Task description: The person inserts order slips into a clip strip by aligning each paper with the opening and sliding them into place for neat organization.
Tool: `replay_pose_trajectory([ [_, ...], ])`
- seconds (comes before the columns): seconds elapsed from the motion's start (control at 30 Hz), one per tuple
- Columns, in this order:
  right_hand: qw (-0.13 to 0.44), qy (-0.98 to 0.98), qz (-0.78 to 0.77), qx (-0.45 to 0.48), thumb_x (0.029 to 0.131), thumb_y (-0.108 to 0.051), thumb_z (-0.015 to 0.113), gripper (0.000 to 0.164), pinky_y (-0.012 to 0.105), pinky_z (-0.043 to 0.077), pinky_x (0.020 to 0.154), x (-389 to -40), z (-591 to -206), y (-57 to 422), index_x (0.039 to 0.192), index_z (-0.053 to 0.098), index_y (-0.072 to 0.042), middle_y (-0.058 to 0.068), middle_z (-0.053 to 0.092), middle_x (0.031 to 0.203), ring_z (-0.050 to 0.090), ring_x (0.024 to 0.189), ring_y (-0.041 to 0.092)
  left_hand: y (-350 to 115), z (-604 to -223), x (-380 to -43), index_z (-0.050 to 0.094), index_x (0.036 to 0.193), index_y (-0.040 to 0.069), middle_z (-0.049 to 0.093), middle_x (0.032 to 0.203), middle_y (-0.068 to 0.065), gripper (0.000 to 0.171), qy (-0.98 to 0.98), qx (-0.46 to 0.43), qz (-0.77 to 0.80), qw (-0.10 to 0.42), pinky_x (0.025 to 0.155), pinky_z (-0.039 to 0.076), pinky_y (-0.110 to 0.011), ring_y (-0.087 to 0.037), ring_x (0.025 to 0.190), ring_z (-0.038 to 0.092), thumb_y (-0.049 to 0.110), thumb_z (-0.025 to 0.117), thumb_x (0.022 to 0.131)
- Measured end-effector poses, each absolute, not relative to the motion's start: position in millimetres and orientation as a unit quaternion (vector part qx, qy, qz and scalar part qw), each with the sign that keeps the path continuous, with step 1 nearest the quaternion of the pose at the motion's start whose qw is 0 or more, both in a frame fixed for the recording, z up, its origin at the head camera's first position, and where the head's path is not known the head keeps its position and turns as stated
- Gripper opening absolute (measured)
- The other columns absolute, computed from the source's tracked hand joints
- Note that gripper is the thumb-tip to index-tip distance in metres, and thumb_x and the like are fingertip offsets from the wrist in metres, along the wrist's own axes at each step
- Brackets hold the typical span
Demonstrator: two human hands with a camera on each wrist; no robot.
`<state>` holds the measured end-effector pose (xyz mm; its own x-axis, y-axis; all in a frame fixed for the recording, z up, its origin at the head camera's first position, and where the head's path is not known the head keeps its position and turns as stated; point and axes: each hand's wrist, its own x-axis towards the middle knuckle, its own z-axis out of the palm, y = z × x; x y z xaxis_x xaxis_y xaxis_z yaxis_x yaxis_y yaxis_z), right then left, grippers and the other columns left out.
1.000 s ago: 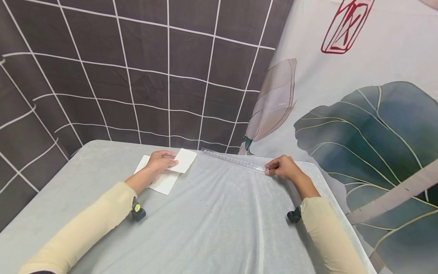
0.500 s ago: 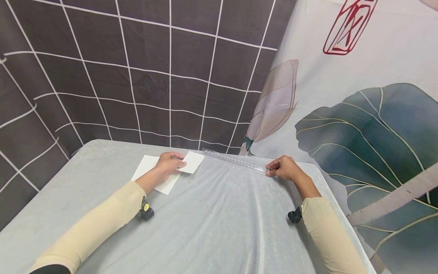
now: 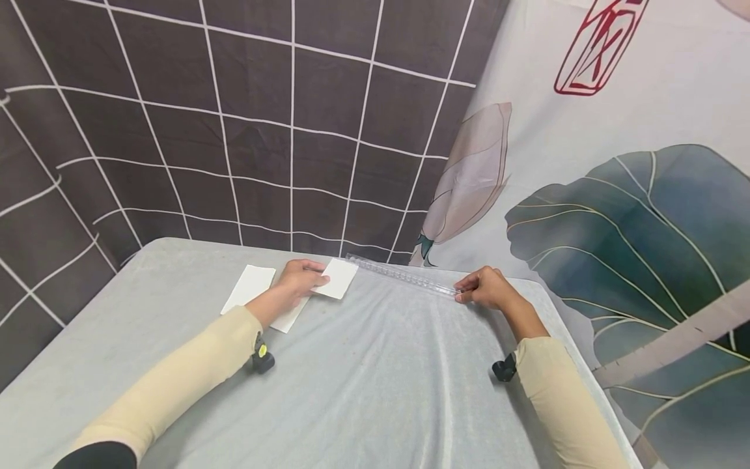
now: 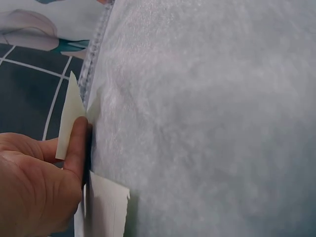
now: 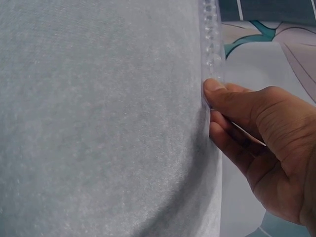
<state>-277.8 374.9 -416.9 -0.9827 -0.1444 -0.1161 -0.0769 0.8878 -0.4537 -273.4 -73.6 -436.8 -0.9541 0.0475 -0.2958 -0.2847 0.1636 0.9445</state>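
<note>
My left hand (image 3: pixel 295 281) pinches a small white square of paper (image 3: pixel 338 279) between thumb and fingers. In the left wrist view the square (image 4: pixel 71 116) is tilted up off the cloth, close to the strip. A larger white paper piece (image 3: pixel 250 286) lies partly under my left hand and forearm, its middle hidden. Along the far edge of the table runs a long clear plastic strip (image 3: pixel 401 275) with a row of rounded bumps or holes, like a ruler. My right hand (image 3: pixel 489 286) pinches its right end; in the right wrist view thumb and fingertips grip the strip (image 5: pixel 211 44).
A pale grey-blue velvety cloth (image 3: pixel 375 378) with soft folds covers the table. Behind it hangs a dark curtain (image 3: pixel 246 150) with a white grid. To the right is a white curtain (image 3: pixel 533 130) with printed leaves.
My left hand has slid right with the white square, bringing it near the strip's left end and uncovering more of the larger paper. My right hand and the strip have stayed put.
</note>
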Motion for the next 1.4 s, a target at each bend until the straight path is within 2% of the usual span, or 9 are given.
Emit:
replay_pose_trajectory([
  [0.13, 0.072, 0.969, -0.228, -0.058, 0.092, -0.015, 0.094, 0.026, 0.028, 0.061, 0.079, -278, -416, 374, 0.116, 0.089, -0.004, 0.012, 0.089, 0.106, 0.082, 0.096, 0.021, -68, -437, -275, 0.063, 0.146, -0.01, 0.064, 0.149, -0.032, 0.045, 0.748, -0.08, 0.646, 0.129, 0.117, 0.065, -0.047, -0.04, 0.131, 0.072, -0.003, 0.075, 0.102],
  [0.3, 0.069, 0.969, -0.226, -0.067, 0.091, -0.015, 0.095, 0.028, 0.03, 0.063, 0.08, -278, -415, 374, 0.115, 0.088, -0.004, 0.014, 0.088, 0.108, 0.083, 0.1, 0.025, -62, -437, -277, 0.065, 0.141, -0.01, 0.067, 0.141, -0.03, 0.043, 0.746, -0.081, 0.65, 0.122, 0.104, 0.071, -0.038, -0.028, 0.113, 0.074, -0.005, 0.076, 0.1],
  [0.4, 0.068, 0.97, -0.225, -0.069, 0.091, -0.015, 0.095, 0.027, 0.03, 0.064, 0.08, -278, -415, 375, 0.115, 0.089, -0.004, 0.014, 0.088, 0.108, 0.083, 0.1, 0.026, -59, -438, -278, 0.066, 0.141, -0.01, 0.069, 0.138, -0.029, 0.043, 0.745, -0.079, 0.651, 0.12, 0.096, 0.072, -0.033, -0.026, 0.108, 0.075, -0.005, 0.076, 0.099],
  [0.57, 0.068, 0.97, -0.223, -0.064, 0.09, -0.016, 0.096, 0.027, 0.03, 0.063, 0.08, -278, -416, 374, 0.114, 0.089, -0.004, 0.014, 0.088, 0.108, 0.083, 0.1, 0.026, -57, -440, -280, 0.065, 0.143, -0.009, 0.068, 0.142, -0.031, 0.045, 0.741, -0.079, 0.654, 0.13, 0.094, 0.072, -0.032, -0.025, 0.105, 0.074, -0.004, 0.076, 0.1],
  [0.8, 0.073, 0.97, -0.223, -0.062, 0.091, -0.016, 0.096, 0.028, 0.034, 0.066, 0.083, -277, -416, 374, 0.114, 0.089, -0.004, 0.014, 0.088, 0.108, 0.083, 0.102, 0.026, -52, -442, -281, 0.068, 0.142, -0.005, 0.068, 0.146, -0.028, 0.043, 0.763, -0.085, 0.628, 0.128, 0.099, 0.07, -0.034, -0.03, 0.113, 0.076, 0.0, 0.078, 0.1],
  [0.93, 0.072, 0.97, -0.223, -0.062, 0.09, -0.016, 0.096, 0.028, 0.033, 0.065, 0.083, -277, -415, 373, 0.114, 0.089, -0.004, 0.014, 0.088, 0.108, 0.083, 0.102, 0.027, -50, -443, -283, 0.07, 0.14, -0.004, 0.069, 0.145, -0.028, 0.043, 0.766, -0.086, 0.625, 0.124, 0.097, 0.069, -0.034, -0.026, 0.107, 0.074, 0.0, 0.08, 0.098],
  [1.13, 0.076, 0.969, -0.228, -0.057, 0.09, -0.016, 0.096, 0.028, 0.036, 0.066, 0.086, -277, -415, 372, 0.114, 0.089, -0.004, 0.013, 0.088, 0.108, 0.083, 0.102, 0.027, -47, -441, -284, 0.07, 0.139, -0.005, 0.071, 0.141, -0.028, 0.043, 0.761, -0.085, 0.631, 0.123, 0.085, 0.068, -0.026, -0.019, 0.094, 0.072, -0.001, 0.08, 0.097],
  [1.4, 0.082, 0.969, -0.231, -0.04, 0.091, -0.016, 0.096, 0.028, 0.043, 0.069, 0.092, -277, -414, 371, 0.115, 0.088, -0.004, 0.014, 0.088, 0.111, 0.083, 0.106, 0.029, -43, -441, -286, 0.068, 0.14, -0.006, 0.072, 0.138, -0.028, 0.042, 0.751, -0.075, 0.643, 0.133, 0.087, 0.071, -0.028, -0.021, 0.097, 0.073, -0.001, 0.078, 0.099],
])
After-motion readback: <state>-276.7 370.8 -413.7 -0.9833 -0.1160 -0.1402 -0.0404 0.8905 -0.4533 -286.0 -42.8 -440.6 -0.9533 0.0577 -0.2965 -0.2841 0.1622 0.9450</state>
